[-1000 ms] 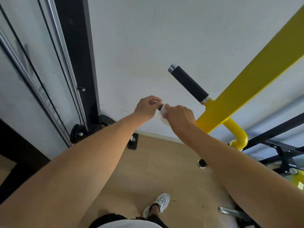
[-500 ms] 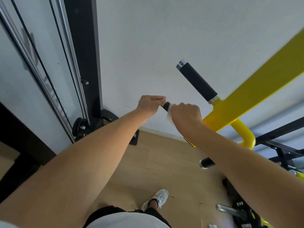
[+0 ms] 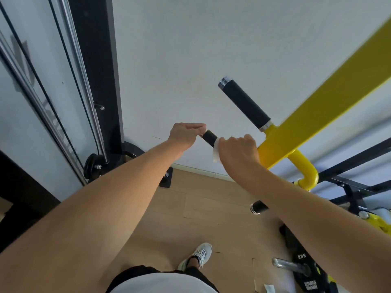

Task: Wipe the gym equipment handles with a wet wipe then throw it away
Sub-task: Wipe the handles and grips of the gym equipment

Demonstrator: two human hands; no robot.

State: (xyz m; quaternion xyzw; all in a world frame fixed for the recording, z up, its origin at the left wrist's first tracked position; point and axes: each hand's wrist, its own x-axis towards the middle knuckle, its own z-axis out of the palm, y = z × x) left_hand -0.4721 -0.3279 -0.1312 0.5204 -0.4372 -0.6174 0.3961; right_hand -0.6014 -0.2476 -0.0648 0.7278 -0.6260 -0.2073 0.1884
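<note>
A black foam handle (image 3: 209, 137) sticks out from the yellow machine frame (image 3: 317, 115) toward the wall. My right hand (image 3: 238, 150) is wrapped around this handle with a white wet wipe (image 3: 216, 150) between palm and grip; a corner of the wipe hangs below. My left hand (image 3: 186, 134) pinches the handle's metal end cap with its fingertips. A second, longer black handle (image 3: 245, 104) points up to the left above them, untouched. A third black handle end (image 3: 258, 207) shows under my right forearm.
A black upright with chrome guide rods and cables (image 3: 84, 92) stands at the left against the white wall. Weight plates marked 5KG and a chrome bar (image 3: 296, 267) lie on the wooden floor at the lower right. My white shoe (image 3: 198, 255) is below.
My right hand has slid with the wipe along the handle away from its tip, baring the black grip between my two hands. The left hand has stayed at the end cap.
</note>
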